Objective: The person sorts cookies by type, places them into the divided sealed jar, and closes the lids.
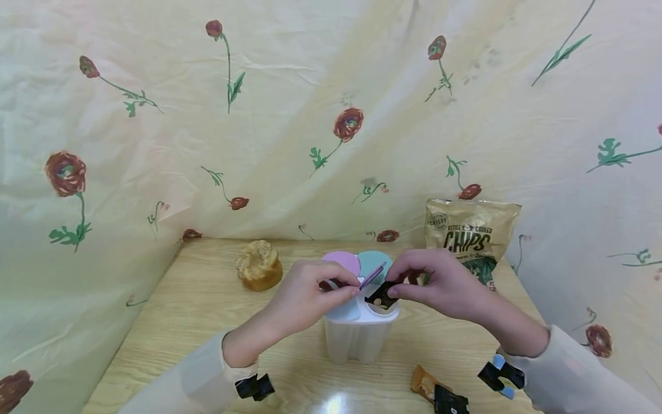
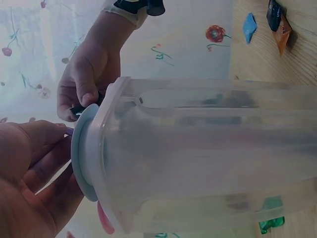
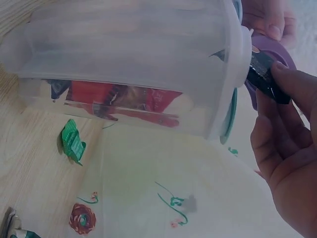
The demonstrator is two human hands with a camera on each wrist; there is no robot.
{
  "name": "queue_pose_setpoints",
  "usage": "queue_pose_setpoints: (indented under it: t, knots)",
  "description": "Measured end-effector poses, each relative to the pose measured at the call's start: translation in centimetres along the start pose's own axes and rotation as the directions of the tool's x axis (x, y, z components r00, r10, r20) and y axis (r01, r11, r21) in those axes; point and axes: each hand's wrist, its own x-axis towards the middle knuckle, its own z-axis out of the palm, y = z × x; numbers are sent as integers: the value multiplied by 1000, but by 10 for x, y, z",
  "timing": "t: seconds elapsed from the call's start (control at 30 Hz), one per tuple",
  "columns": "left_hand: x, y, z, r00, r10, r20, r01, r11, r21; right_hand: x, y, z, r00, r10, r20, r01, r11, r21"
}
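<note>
A clear plastic container (image 1: pixel 357 344) with a white top stands on the wooden table. Its round lids are pink-purple (image 1: pixel 343 261), teal (image 1: pixel 373 261) and pale blue (image 1: pixel 345 311). My left hand (image 1: pixel 314 288) pinches the edge of a raised purple lid (image 1: pixel 372 277) between thumb and finger. Above the uncovered compartment at the near right, my right hand (image 1: pixel 439 283) pinches a small black wrapped packet (image 1: pixel 381 295). In the right wrist view the packet (image 3: pixel 262 73) reaches into the opening. Red packets (image 3: pixel 124 99) show through the container's wall.
A round bread bun (image 1: pixel 258 267) sits at the back left. A gold and green chips bag (image 1: pixel 468 233) leans at the back right. Orange (image 1: pixel 424 382) and black (image 1: pixel 451 401) packets lie near the front. Green (image 3: pixel 73 142) and blue (image 2: pixel 250 28) packets lie beside the container.
</note>
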Motion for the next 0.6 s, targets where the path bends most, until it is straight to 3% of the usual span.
queue_pose_setpoints:
  t: [0.17, 0.33, 0.6]
  knots:
    - [0, 1, 0, 1000, -6, 5, 6, 1000, -3, 2, 2, 2, 1000, 23, 15, -22, 999, -37]
    - [0, 1, 0, 1000, -4, 1, 4, 1000, 4, 7, 3, 11, 998, -18, 59, 23, 996, -85]
    - [-1, 0, 2, 1000, -8, 0, 8, 1000, -9, 10, 1, 19, 992, 27, 124, -15, 995, -103]
